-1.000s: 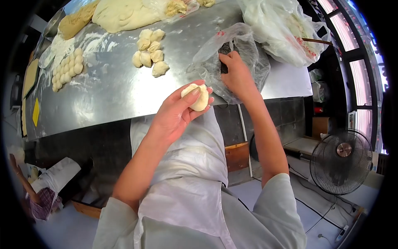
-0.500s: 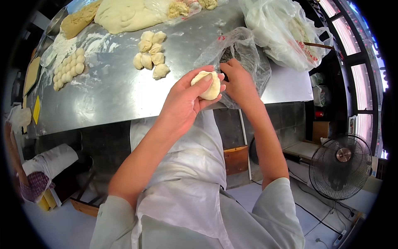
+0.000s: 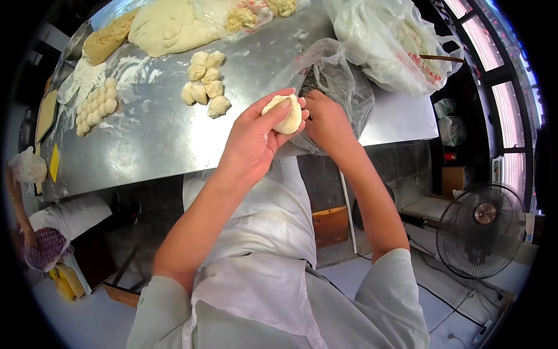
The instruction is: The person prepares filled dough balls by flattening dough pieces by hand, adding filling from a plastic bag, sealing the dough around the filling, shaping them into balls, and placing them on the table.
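Observation:
My left hand point(image 3: 251, 139) is closed around a round, pale piece of dough point(image 3: 289, 119), its thumb pressing on the upper face. Close beside it, my right hand point(image 3: 329, 123) is at the near side of a clear plastic bag point(image 3: 356, 96) with a dark, crumbly filling point(image 3: 317, 80). The fingers of this hand are curled; their tips are mostly hidden, so what they hold cannot be made out. Several lumps of dough point(image 3: 198, 72) lie together on the metal table point(image 3: 157, 139), beyond my left hand.
Small dough balls point(image 3: 96, 107) sit in rows at left, near a large dough slab point(image 3: 174, 28) and a browner slab point(image 3: 109, 42). A white plastic bag point(image 3: 372, 43) with a stick point(image 3: 440, 58) stands at right. A fan point(image 3: 480, 231) is at lower right; another person's sleeve point(image 3: 49, 247) at left.
My right hand has drawn slightly back from the filling, toward the dough in my left hand. The view has shifted a little, and the left hand keeps its hold.

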{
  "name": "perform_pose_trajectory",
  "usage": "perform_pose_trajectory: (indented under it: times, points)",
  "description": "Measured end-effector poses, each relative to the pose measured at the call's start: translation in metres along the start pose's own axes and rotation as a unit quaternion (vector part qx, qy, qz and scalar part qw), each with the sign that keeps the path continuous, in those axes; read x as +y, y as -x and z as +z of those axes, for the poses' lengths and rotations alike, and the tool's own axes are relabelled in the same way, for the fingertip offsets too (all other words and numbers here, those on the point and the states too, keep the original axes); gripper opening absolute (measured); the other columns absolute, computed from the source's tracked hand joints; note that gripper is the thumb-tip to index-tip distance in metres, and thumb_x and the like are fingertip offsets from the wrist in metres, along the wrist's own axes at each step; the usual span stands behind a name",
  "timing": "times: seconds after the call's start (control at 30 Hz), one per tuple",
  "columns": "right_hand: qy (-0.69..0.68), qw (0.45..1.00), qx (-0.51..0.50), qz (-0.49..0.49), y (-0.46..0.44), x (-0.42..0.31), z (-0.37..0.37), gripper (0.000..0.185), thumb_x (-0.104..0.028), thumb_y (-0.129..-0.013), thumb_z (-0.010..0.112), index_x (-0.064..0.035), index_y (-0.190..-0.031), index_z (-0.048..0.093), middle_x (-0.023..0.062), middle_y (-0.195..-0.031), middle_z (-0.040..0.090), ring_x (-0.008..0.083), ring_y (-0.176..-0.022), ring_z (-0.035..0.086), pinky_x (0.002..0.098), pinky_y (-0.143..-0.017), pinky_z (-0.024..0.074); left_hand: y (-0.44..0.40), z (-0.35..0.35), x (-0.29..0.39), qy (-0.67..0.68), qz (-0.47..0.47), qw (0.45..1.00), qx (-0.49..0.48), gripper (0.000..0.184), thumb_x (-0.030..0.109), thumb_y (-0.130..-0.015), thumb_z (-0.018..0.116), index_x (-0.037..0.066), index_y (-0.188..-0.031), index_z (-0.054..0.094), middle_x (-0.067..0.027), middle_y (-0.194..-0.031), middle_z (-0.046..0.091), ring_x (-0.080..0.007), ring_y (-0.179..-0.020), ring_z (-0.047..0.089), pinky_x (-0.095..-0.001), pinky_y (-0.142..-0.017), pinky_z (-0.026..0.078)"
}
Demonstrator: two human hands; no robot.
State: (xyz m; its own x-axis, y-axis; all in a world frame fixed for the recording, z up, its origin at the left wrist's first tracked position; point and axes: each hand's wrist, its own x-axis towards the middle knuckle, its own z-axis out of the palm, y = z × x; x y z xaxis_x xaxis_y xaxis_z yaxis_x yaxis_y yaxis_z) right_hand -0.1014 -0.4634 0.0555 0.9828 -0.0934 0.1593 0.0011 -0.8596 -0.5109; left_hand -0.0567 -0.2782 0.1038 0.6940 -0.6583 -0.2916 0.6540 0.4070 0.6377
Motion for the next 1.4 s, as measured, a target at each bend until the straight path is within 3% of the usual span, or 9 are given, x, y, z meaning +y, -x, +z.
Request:
perform_pose_trajectory:
  times: [0.4, 0.6, 0.7, 0.8, 1.0, 1.1, 1.2, 1.3, 1.4]
  points:
    - [-0.201, 0.964, -0.004, 0.176, -0.012, 0.005, -0.048, 0.031, -0.007, -0.078, 0.074, 0.0044, -0.107, 0.074, 0.0221, -0.098, 0.074, 0.0383, -0.095, 0.071, 0.0398, -0.086, 0.0545, -0.041, 0.004, -0.021, -0.031, -0.049, 0.996, 0.061, 0.028, 0.022, -0.108, 0.057, 0.000, -0.126, 0.060, -0.0113, -0.121, 0.065, -0.0207, -0.113, 0.064, -0.0384, -0.099, 0.055]
    - [-0.086, 0.995, 0.038, 0.035, -0.017, -0.012, -0.046, 0.032, -0.003, -0.080, 0.067, 0.0042, -0.111, 0.070, 0.0247, -0.106, 0.070, 0.0426, -0.102, 0.066, 0.0454, -0.091, 0.0513, -0.064, 0.015, -0.031, -0.061, -0.072, 0.994, 0.049, 0.026, 0.025, -0.109, 0.056, 0.003, -0.122, 0.062, -0.0053, -0.117, 0.065, -0.0141, -0.107, 0.063, -0.0367, -0.097, 0.055]
    - [-0.107, 0.992, -0.004, 0.061, -0.018, -0.018, -0.051, 0.032, -0.001, -0.082, 0.064, 0.0036, -0.113, 0.070, 0.0252, -0.110, 0.067, 0.0442, -0.107, 0.062, 0.0478, -0.095, 0.0493, -0.070, 0.012, -0.036, -0.015, -0.074, 0.996, 0.046, 0.025, 0.023, -0.110, 0.055, 0.002, -0.121, 0.063, -0.0048, -0.116, 0.065, -0.0132, -0.105, 0.063, -0.0362, -0.097, 0.056]
    - [-0.089, 0.994, 0.058, 0.017, -0.013, -0.014, -0.043, 0.030, 0.000, -0.085, 0.062, 0.0039, -0.114, 0.070, 0.0248, -0.109, 0.070, 0.0423, -0.103, 0.066, 0.0453, -0.092, 0.0517, -0.074, 0.008, -0.040, -0.001, -0.075, 0.995, 0.059, 0.023, 0.018, -0.110, 0.054, 0.001, -0.123, 0.062, -0.0048, -0.115, 0.065, -0.0139, -0.103, 0.064, -0.0353, -0.097, 0.058]
    - [-0.249, 0.953, 0.055, 0.162, -0.011, -0.013, -0.042, 0.028, 0.004, -0.092, 0.061, 0.0064, -0.119, 0.069, 0.0172, -0.100, 0.075, 0.0196, -0.084, 0.069, 0.0318, -0.082, 0.0548, -0.078, 0.002, -0.045, 0.026, -0.060, 0.997, 0.042, 0.030, 0.014, -0.109, 0.055, -0.001, -0.135, 0.058, -0.0083, -0.121, 0.065, -0.0173, -0.107, 0.066, -0.0356, -0.098, 0.059]
    - [-0.251, 0.941, 0.141, 0.180, -0.007, -0.002, -0.038, 0.027, 0.002, -0.091, 0.061, 0.0030, -0.117, 0.070, 0.0207, -0.106, 0.075, 0.0336, -0.096, 0.073, 0.0391, -0.085, 0.0554, -0.073, 0.007, -0.042, 0.068, -0.047, 0.995, 0.055, 0.033, 0.014, -0.108, 0.056, -0.002, -0.137, 0.057, -0.0117, -0.126, 0.065, -0.0209, -0.112, 0.067, -0.0395, -0.102, 0.057]
    - [-0.051, 0.990, 0.119, 0.056, 0.004, 0.017, -0.025, 0.026, 0.000, -0.092, 0.064, 0.0014, -0.118, 0.071, 0.0173, -0.108, 0.075, 0.0263, -0.094, 0.073, 0.0357, -0.082, 0.0555, -0.069, 0.007, -0.040, 0.077, -0.046, 0.994, 0.065, 0.034, 0.017, -0.109, 0.055, -0.003, -0.136, 0.055, -0.0147, -0.128, 0.064, -0.0260, -0.115, 0.067, -0.0443, -0.106, 0.055]
    - [-0.015, 0.982, 0.184, 0.048, 0.010, 0.014, -0.029, 0.027, -0.001, -0.092, 0.068, -0.0003, -0.119, 0.071, 0.0153, -0.111, 0.074, 0.0215, -0.091, 0.070, 0.0329, -0.080, 0.0550, -0.069, 0.003, -0.034, 0.164, -0.082, 0.981, 0.058, 0.036, 0.020, -0.110, 0.052, -0.005, -0.137, 0.053, -0.0165, -0.128, 0.064, -0.0291, -0.120, 0.065, -0.0469, -0.109, 0.053]
    - [-0.177, 0.958, 0.193, 0.117, 0.010, -0.003, -0.036, 0.032, -0.001, -0.089, 0.073, -0.0016, -0.121, 0.071, 0.0136, -0.110, 0.073, 0.0195, -0.085, 0.067, 0.0309, -0.079, 0.0534, -0.071, -0.003, -0.038, 0.137, -0.077, 0.987, 0.029, 0.036, 0.020, -0.111, 0.049, -0.005, -0.137, 0.052, -0.0177, -0.130, 0.063, -0.0299, -0.122, 0.064, -0.0468, -0.109, 0.053]
